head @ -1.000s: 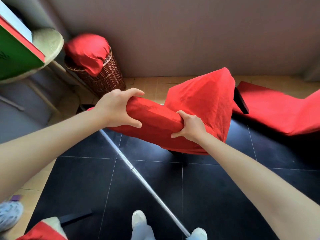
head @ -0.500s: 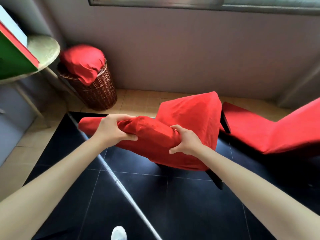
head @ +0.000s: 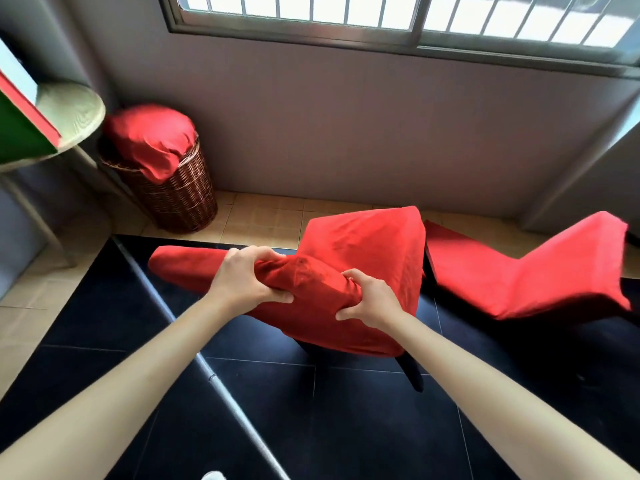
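Note:
A chair in a red fabric cover (head: 367, 251) stands on the dark floor in the middle of the view. Its black legs (head: 412, 372) show below the cloth. My left hand (head: 246, 282) grips a bunched ridge of the red cover on the chair's near top edge. My right hand (head: 370, 299) grips the same ridge a little to the right. The cloth bulges between the two hands. A covered arm of the chair (head: 183, 265) sticks out to the left past my left hand.
A second red-covered chair (head: 519, 271) stands to the right. A wicker basket (head: 176, 199) with red cloth (head: 152, 140) on top stands by the wall at left, next to a round table (head: 72, 112). A metal pole (head: 225, 389) lies across the dark floor.
Both hands have moved closer together on the cover, bunching the cloth between them. The view has tilted upward, so the window now shows.

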Demonstrator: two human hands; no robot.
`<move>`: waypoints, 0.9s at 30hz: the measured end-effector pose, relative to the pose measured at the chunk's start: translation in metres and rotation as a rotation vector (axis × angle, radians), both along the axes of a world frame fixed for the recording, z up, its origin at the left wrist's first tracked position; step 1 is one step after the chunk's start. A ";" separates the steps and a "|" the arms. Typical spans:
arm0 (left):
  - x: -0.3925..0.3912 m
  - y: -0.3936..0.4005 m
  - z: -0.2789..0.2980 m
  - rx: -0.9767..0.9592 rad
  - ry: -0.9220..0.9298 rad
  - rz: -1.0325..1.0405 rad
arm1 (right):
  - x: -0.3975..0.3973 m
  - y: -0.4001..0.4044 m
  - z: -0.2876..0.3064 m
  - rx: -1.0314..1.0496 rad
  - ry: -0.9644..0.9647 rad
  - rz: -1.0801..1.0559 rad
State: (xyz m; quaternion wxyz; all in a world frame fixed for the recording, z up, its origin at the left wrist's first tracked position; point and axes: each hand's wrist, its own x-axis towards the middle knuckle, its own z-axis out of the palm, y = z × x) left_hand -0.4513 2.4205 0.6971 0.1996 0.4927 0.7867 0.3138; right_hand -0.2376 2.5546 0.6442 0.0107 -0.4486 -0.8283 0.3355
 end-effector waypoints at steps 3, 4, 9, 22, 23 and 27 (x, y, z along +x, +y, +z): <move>0.019 0.002 0.000 0.015 0.012 -0.001 | 0.013 -0.004 0.006 -0.011 0.024 -0.015; 0.024 0.004 0.001 0.011 0.012 -0.014 | 0.018 -0.004 0.008 -0.016 0.033 -0.012; 0.034 0.008 0.010 -0.144 0.062 -0.255 | 0.044 -0.006 0.027 -0.033 0.076 0.037; -0.013 0.005 -0.031 -0.214 0.269 -0.153 | 0.078 -0.023 0.046 -0.014 0.211 -0.112; -0.010 0.009 -0.034 -0.191 0.247 -0.163 | 0.084 -0.024 0.046 -0.013 0.196 -0.140; 0.001 0.019 -0.043 -0.181 0.211 -0.222 | 0.106 -0.027 0.048 -0.032 0.150 -0.241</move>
